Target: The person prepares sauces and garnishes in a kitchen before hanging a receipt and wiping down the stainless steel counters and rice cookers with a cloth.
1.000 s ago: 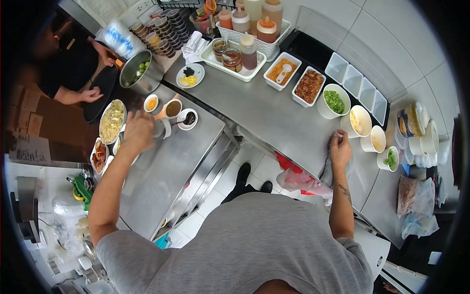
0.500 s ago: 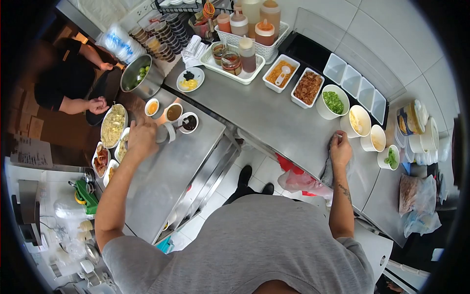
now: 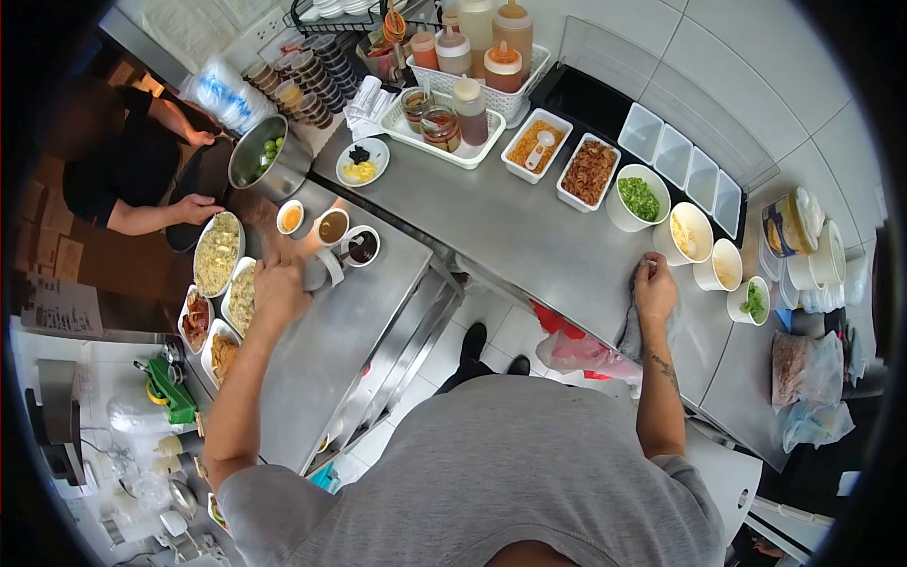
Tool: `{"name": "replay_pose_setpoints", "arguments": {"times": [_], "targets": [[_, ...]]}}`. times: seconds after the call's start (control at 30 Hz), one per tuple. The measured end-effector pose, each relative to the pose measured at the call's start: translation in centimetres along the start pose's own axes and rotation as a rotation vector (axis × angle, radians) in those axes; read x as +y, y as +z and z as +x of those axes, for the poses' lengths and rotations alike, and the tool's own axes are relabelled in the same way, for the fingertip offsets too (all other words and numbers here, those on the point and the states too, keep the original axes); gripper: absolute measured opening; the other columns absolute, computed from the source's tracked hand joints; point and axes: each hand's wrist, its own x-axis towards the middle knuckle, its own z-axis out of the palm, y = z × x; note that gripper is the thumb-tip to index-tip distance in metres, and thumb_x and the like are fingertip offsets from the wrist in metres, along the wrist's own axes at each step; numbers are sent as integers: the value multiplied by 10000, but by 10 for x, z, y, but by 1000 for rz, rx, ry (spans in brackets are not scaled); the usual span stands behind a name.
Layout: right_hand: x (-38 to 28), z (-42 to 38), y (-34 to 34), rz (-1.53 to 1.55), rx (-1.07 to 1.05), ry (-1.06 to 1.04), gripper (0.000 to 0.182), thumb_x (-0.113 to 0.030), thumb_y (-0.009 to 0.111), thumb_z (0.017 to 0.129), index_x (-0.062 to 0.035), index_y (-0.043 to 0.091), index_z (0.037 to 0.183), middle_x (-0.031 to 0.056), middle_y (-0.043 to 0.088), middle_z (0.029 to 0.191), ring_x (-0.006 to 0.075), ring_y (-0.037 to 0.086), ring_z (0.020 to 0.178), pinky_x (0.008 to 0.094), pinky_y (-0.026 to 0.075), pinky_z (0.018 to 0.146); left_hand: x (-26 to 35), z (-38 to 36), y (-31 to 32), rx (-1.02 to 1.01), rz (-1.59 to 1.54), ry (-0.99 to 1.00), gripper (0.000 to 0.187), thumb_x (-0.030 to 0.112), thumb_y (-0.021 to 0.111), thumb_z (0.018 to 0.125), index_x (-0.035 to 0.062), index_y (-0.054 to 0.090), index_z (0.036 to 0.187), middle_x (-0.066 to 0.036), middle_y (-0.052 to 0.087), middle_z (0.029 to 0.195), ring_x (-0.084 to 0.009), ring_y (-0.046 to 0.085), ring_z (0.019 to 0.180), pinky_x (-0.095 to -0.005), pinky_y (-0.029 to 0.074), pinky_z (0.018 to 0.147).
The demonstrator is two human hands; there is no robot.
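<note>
Left hand (image 3: pixel 280 291) was down on the desk (image 3: pixel 331 340), its grip curled around a small white cup (image 3: pixel 321 269) just below the three sauce bowls (image 3: pixel 333 227). Couldn't tell how tight the fingers were closed, the back of the hand hid them. Right hand (image 3: pixel 654 288) sat well right of those bowls, grip pressed shut on a grey rag (image 3: pixel 631 331) at the desk edge.

Risk as I saw it: the cup was crowded, dark sauce right above it and food plates (image 3: pixel 219 253) just left. A careless lift or elbow swing could've tipped sauce over the steel or clipped a plate.

Compared to a second earlier, the left hand had slid down and away from the sauce bowls, and more plates showed left of it. The right hand hadn't budged from the rag. The co-worker's hand (image 3: pixel 196 208) stayed by the dark tray, upper left.
</note>
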Motion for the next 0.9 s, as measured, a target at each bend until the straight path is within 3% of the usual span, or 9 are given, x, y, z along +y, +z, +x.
{"name": "replay_pose_setpoints", "arguments": {"times": [0.17, 0.27, 0.37, 0.47, 0.6, 0.7, 0.77, 0.8, 0.9], "targets": [[-3, 1, -2, -11, 5, -5, 165, -242, 577, 862, -149, 614, 993, 91, 669, 735, 302, 649, 686, 426, 491, 612, 6, -5, 0, 19, -122, -39, 583, 171, 797, 565, 14, 610, 1095, -170, 640, 1066, -328, 522, 1126, -477, 410, 917], [-4, 0, -3, -12, 13, -23, 160, -237, 572, 865, -139, 614, 986, 101, 667, 733, 308, 647, 678, 428, 490, 602, -4, -6, 24, 64, -325, -96, 560, 148, 795, 584, 43, 620, 1105, -148, 671, 985, -281, 563, 1073, -424, 403, 929], [-6, 0, -5, -10, 21, -29, 157, -233, 568, 868, -131, 613, 979, 109, 665, 732, 313, 645, 670, 430, 489, 592, -17, -5, 36, -129, -1158, -156, 537, 82, 806, 580, 23, 619, 1080, -109, 665, 944, -207, 593, 989, -374, 460, 862], [-7, -1, -6, 7, 28, -28, 156, -227, 561, 871, -124, 608, 979, 117, 670, 753, 320, 646, 681, 431, 493, 600, -13, 12, 30, -160, -1472, -127, 569, 20, 796, 596, 1, 572, 1118, -71, 635, 968, -160, 584, 936, -330, 486, 810], [-5, -1, -4, -22, 13, 11, 159, -228, 537, 883, -121, 594, 986, 134, 674, 795, 335, 648, 715, 443, 497, 625, 21, 64, -49, 132, -1695, -24, 632, 8, 769, 632, 15, 476, 1191, -60, 597, 1001, -174, 587, 895, -314, 477, 815], [-9, -1, -7, -15, 20, 64, 167, -243, 527, 891, -119, 587, 984, 140, 672, 787, 344, 645, 714, 452, 494, 628, 45, 125, -126, 331, -1639, 203, 647, 182, 813, 665, 37, 473, 1196, -77, 600, 1044, -183, 581, 943, -318, 460, 858], [-10, -1, -9, -6, 45, 80, 163, -244, 517, 895, -117, 580, 975, 149, 666, 773, 356, 640, 694, 464, 492, 617, 68, 166, -176, 453, -1691, 376, 629, 159, 796, 684, 35, 484, 1216, -71, 601, 1082, -176, 576, 988, -329, 433, 922], [-9, -1, -7, -2, 59, 91, 159, -241, 517, 894, -117, 580, 971, 152, 665, 769, 359, 640, 688, 466, 493, 614, 73, 198, -187, 543, -1670, 368, 610, 151, 789, 695, 33, 483, 1209, -80, 602, 1087, -181, 577, 983, -330, 432, 920], [-8, -2, -3, 7, 123, 111, 142, -222, 517, 887, -117, 579, 960, 157, 661, 759, 363, 639, 678, 472, 495, 611, 100, 272, -218, 682, -1749, 442, 686, 62, 793, 669, 13, 409, 1235, -100, 590, 1051, -200, 579, 959, -319, 478, 842]]}}
